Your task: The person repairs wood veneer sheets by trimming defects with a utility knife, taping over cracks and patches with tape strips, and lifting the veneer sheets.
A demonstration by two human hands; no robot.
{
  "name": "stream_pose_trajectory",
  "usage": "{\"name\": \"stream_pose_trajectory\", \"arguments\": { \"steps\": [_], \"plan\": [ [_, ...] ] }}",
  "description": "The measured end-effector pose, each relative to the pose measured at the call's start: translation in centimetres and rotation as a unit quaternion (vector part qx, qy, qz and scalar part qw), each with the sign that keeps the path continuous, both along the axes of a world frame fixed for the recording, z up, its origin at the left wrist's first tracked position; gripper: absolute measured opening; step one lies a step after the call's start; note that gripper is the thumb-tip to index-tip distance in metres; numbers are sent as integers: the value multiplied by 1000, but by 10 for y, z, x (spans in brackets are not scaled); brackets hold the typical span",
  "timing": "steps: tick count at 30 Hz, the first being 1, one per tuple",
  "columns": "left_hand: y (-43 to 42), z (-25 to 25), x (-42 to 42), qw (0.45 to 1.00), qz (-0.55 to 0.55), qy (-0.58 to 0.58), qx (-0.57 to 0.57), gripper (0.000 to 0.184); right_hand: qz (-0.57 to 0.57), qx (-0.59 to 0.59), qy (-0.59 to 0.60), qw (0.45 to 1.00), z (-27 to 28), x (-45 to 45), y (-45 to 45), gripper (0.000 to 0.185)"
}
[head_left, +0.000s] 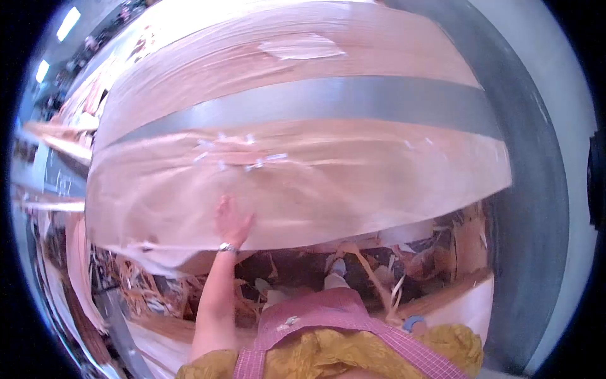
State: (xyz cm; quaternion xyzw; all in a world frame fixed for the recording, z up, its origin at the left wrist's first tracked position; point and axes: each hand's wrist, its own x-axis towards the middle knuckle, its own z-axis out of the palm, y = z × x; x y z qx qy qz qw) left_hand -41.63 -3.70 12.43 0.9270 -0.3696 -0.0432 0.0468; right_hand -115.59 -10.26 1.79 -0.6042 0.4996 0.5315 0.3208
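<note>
My left hand [233,221], with a metal-banded watch [228,247] at the wrist, lies flat on a large thin sheet of wood veneer [353,183]. Its fingers are stretched out and it grips nothing. White tape pieces [274,156] surround a patch on the sheet, just beyond that hand. The near edge of the veneer overhangs the table. My right hand [420,328] is low at my right side beside a blue ring-like thing [413,323]; its fingers are hidden, so what it holds cannot be made out.
Past a bare grey band of tabletop [353,98] lies a second veneer sheet [379,44] with a pale patch [303,47]. Torn veneer scraps [151,284] litter the floor around my feet. More veneer pieces [79,252] stand at left. Grey floor [536,208] runs along the right.
</note>
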Motion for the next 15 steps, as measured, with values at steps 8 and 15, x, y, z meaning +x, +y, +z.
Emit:
{"name": "stream_pose_trajectory", "arguments": {
  "steps": [8,15],
  "plan": [
    [130,49,10,973,-143,-1,-183,58,153,-115,-72,979,31,268,14,59],
    [483,32,0,974,82,179,-108,55,400,-144,-288,858,-7,508,81,42]
  ]
}}
